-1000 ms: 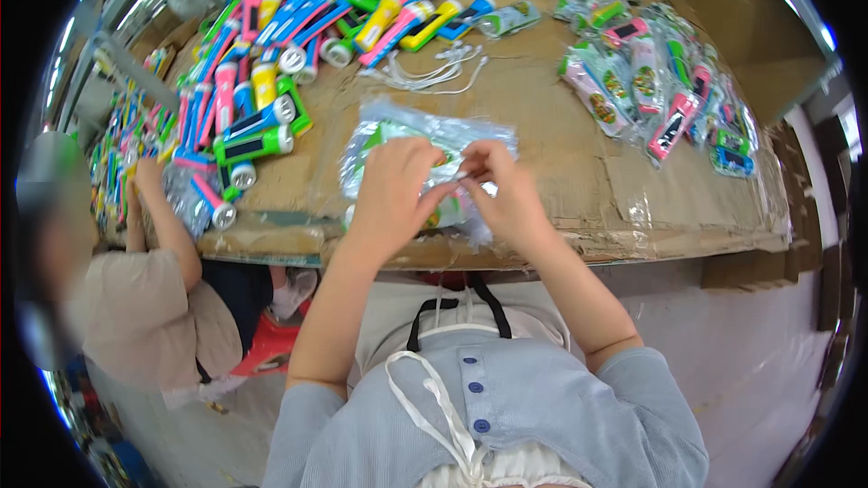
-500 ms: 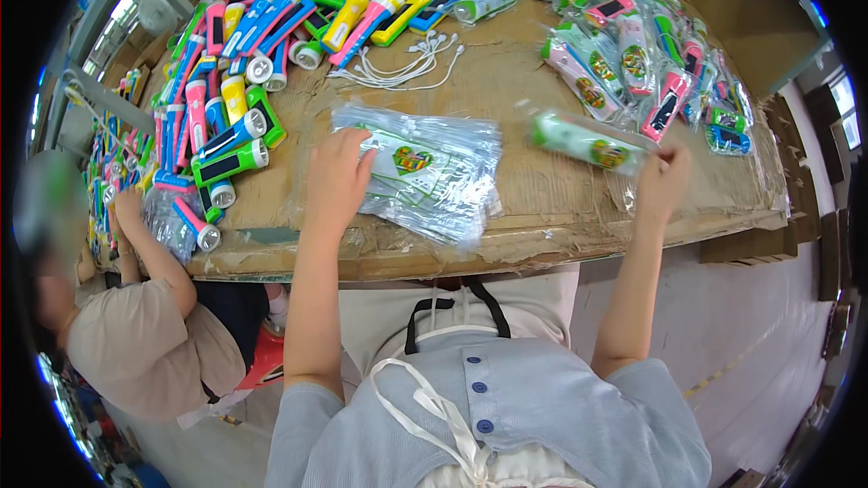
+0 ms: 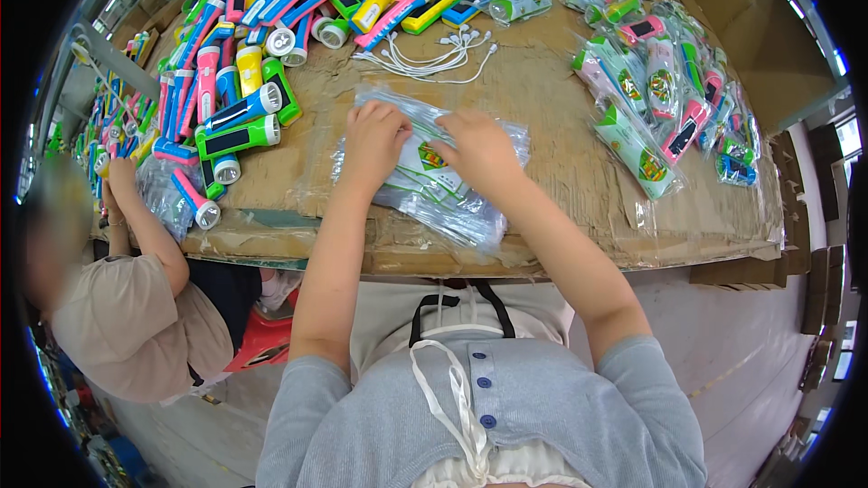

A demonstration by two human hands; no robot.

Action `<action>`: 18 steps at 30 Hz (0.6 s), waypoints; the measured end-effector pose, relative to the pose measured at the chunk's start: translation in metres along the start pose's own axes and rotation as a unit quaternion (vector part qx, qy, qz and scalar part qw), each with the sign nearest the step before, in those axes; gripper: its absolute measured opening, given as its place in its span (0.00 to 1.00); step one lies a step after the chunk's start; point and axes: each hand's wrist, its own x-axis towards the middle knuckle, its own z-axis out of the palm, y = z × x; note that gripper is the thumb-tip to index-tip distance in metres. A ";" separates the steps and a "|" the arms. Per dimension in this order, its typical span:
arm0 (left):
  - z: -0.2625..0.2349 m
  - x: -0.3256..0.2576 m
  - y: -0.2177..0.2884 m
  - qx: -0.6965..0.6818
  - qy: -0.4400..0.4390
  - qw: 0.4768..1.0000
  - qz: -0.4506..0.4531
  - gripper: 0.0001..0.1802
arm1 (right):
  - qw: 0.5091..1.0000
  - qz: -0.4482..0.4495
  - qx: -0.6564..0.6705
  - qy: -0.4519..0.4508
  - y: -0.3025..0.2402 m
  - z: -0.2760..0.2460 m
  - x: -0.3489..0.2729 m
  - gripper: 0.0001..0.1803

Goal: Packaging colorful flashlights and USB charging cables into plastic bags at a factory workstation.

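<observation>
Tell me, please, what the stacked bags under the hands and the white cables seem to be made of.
Stacked bags: thin, glossy plastic film, judging by see-through, wrinkled edges and highlights. White cables: probably smooth plastic or rubber sheathing, since they curve loosely; I cannot tell which.

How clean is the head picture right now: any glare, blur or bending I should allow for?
Head view: corners go black and edges curve toward the rim; pale reflections streak the clear bag stack; the co-worker's head is blurred; left hand and right hand look reasonably sharp.
</observation>
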 end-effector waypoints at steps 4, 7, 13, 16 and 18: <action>-0.002 0.004 0.010 -0.038 0.057 0.997 0.047 0.10 | 0.978 -0.122 -0.165 -0.043 0.003 0.018 0.011 0.07; 0.001 0.000 0.004 -0.047 0.046 0.997 0.030 0.09 | 0.969 -0.137 -0.203 -0.043 -0.001 0.021 0.014 0.06; 0.010 0.004 0.007 -0.029 0.067 0.997 0.001 0.08 | 0.964 -0.092 -0.232 -0.093 -0.003 0.020 0.021 0.09; 0.010 0.000 0.004 -0.057 0.078 0.995 -0.027 0.04 | 0.961 -0.075 -0.236 -0.119 -0.008 -0.003 0.010 0.07; 0.010 -0.003 -0.002 -0.051 0.083 0.995 -0.024 0.04 | 0.958 -0.067 -0.236 -0.147 -0.018 -0.032 0.002 0.06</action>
